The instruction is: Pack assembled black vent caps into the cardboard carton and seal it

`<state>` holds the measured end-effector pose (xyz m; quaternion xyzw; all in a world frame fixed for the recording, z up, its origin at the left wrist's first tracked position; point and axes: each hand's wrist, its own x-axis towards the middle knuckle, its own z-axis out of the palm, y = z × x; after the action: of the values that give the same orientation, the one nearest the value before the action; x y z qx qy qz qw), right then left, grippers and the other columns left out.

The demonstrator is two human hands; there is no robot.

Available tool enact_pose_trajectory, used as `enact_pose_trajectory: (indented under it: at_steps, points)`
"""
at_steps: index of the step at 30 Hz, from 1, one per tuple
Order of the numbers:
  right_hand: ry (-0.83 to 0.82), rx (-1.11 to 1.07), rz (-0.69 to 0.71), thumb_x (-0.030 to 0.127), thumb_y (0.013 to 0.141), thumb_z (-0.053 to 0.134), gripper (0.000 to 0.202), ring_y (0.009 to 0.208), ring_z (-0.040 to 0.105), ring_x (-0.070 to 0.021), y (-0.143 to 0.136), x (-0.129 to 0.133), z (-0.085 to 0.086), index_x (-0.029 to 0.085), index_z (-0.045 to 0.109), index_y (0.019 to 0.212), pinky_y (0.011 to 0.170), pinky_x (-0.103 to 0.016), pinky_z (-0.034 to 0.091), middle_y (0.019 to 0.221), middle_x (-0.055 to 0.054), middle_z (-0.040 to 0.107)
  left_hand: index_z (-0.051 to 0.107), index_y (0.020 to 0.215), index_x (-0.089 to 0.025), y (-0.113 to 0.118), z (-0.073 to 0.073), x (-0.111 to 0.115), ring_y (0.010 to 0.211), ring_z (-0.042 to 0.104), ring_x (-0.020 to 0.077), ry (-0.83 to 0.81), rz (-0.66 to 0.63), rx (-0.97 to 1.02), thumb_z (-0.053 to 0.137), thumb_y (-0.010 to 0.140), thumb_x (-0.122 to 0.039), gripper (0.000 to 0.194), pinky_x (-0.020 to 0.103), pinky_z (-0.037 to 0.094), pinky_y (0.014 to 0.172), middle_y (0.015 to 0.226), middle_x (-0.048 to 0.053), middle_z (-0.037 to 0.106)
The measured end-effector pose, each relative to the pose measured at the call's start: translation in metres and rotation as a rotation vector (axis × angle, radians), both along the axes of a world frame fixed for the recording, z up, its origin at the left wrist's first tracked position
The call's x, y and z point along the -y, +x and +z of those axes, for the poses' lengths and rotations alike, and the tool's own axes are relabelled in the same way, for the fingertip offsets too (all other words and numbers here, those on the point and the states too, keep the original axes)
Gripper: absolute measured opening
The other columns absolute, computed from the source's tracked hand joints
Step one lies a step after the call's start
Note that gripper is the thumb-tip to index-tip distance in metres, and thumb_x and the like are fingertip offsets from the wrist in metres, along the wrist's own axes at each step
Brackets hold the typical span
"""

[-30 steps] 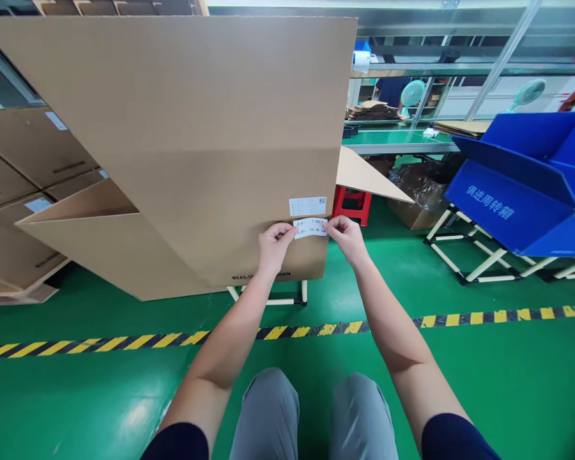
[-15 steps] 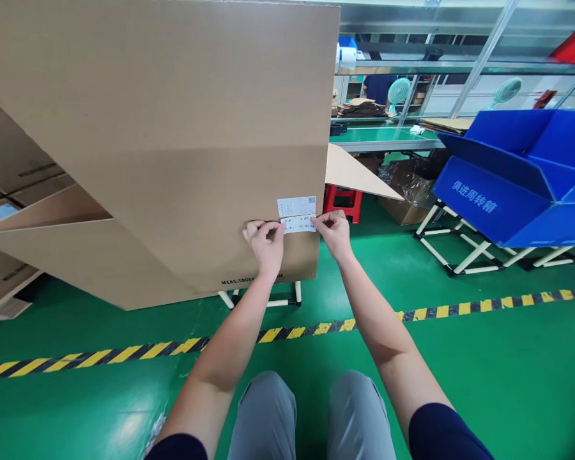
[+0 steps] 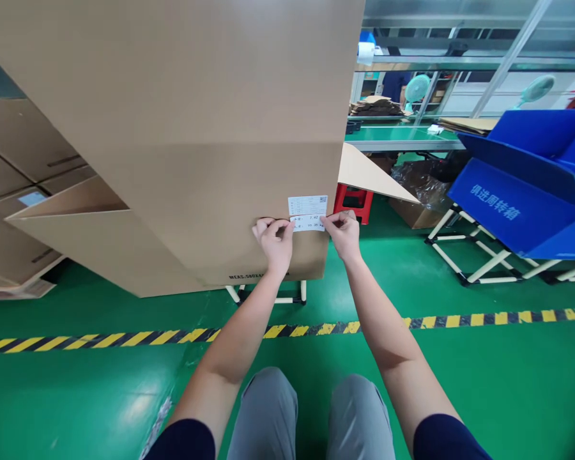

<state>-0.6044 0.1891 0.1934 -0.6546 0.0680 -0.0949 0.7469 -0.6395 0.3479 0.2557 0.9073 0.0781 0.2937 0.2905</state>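
Note:
A large brown cardboard box (image 3: 211, 185) stands in front of me, with printed text low on its face. Near its right edge is a white label (image 3: 307, 205) with small print and a square code. Directly below that lies a second white label (image 3: 308, 223) with larger figures. My left hand (image 3: 275, 241) pinches the left end of this lower label between thumb and finger. At its right end, my right hand (image 3: 343, 233) pinches it the same way. Both hands are against the box face.
A blue folding bin (image 3: 522, 185) rests on a pale tube frame at the right. Behind are a red stool (image 3: 353, 202), a green-topped bench (image 3: 407, 135), fans and part of a person. Stacked cartons (image 3: 23, 140) stand at the left. A striped line (image 3: 138, 338) crosses the green floor.
The view has shifted, so the box, labels and hands appear a little further right. Both hands keep their hold on the lower label.

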Motion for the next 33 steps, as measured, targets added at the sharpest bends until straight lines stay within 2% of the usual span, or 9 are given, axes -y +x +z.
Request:
enact_pose_trajectory:
  at_steps: [6,17,21,23,25,28,30,33]
  points:
    - [0.005,-0.011,0.006,0.047,0.076,0.077,0.027,0.094,0.054,-0.0233,-0.001,0.001,-0.001,0.021,0.07,0.07,0.086,-0.039,0.048,0.085,-0.005,0.056,0.073,0.075,-0.024,0.001,-0.004,0.0,0.096,0.048,0.0266,0.008,0.016,0.015,0.076,0.084,-0.033,0.014,0.041,0.041,0.092,0.093,0.007,0.053]
    - [-0.069,-0.017,-0.007,0.056,0.079,0.074,0.036,0.091,0.053,-0.0226,0.001,0.0,-0.003,0.022,0.066,0.073,0.086,-0.038,0.049,0.086,-0.006,0.056,0.067,0.075,-0.023,0.004,-0.007,0.002,0.098,0.05,0.0261,0.031,0.044,0.042,0.075,0.085,-0.033,0.017,0.042,0.043,0.094,0.094,0.007,0.052]
    - [-0.218,-0.091,-0.189,0.063,0.069,0.082,0.049,0.084,0.051,-0.0217,-0.005,0.014,-0.007,0.022,0.055,0.078,0.084,-0.04,0.049,0.094,-0.007,0.054,0.058,0.083,-0.021,-0.001,-0.006,-0.006,0.101,0.052,0.0249,-0.033,0.145,0.155,0.077,0.082,-0.035,0.024,0.037,0.047,0.088,0.102,0.01,0.051]
    - [-0.271,-0.044,-0.242,0.065,0.078,0.074,0.047,0.085,0.052,-0.023,-0.013,0.015,-0.003,0.023,0.054,0.082,0.082,-0.039,0.048,0.095,-0.009,0.055,0.058,0.085,-0.022,-0.007,-0.002,-0.008,0.095,0.054,0.0232,-0.056,0.115,0.171,0.072,0.086,-0.038,0.021,0.035,0.047,0.085,0.099,0.009,0.056]
    - [-0.299,0.086,-0.12,0.063,0.093,0.055,0.041,0.084,0.055,-0.0236,-0.02,0.007,0.007,0.024,0.055,0.082,0.08,-0.037,0.046,0.09,-0.009,0.058,0.063,0.085,-0.023,-0.011,0.0,-0.007,0.083,0.058,0.0209,-0.114,-0.075,0.02,0.071,0.087,-0.039,0.017,0.033,0.048,0.081,0.09,0.006,0.063]
    - [-0.358,0.168,0.222,0.062,0.102,0.039,0.047,0.073,0.059,-0.0216,-0.019,-0.005,0.021,0.026,0.057,0.078,0.071,-0.032,0.043,0.073,-0.006,0.061,0.071,0.08,-0.024,-0.006,-0.001,-0.007,0.07,0.064,0.0205,-0.341,-0.384,-0.336,0.075,0.081,-0.043,0.019,0.033,0.052,0.074,0.078,0.004,0.071]
    - [-0.388,0.114,0.366,0.063,0.102,0.039,0.05,0.066,0.062,-0.0205,-0.011,-0.003,0.024,0.026,0.06,0.075,0.067,-0.03,0.043,0.066,-0.004,0.063,0.074,0.082,-0.023,0.002,-0.007,-0.012,0.071,0.069,0.0229,-0.493,-0.413,-0.43,0.074,0.08,-0.047,0.024,0.035,0.056,0.074,0.078,0.005,0.074]
    - [-0.35,0.044,0.447,0.063,0.099,0.052,0.047,0.067,0.066,-0.0203,-0.003,0.006,0.028,0.025,0.065,0.072,0.068,-0.029,0.046,0.068,-0.003,0.068,0.076,0.088,-0.024,-0.001,-0.012,-0.024,0.076,0.072,0.0254,-0.517,-0.261,-0.402,0.072,0.081,-0.049,0.026,0.04,0.058,0.079,0.082,0.006,0.076]
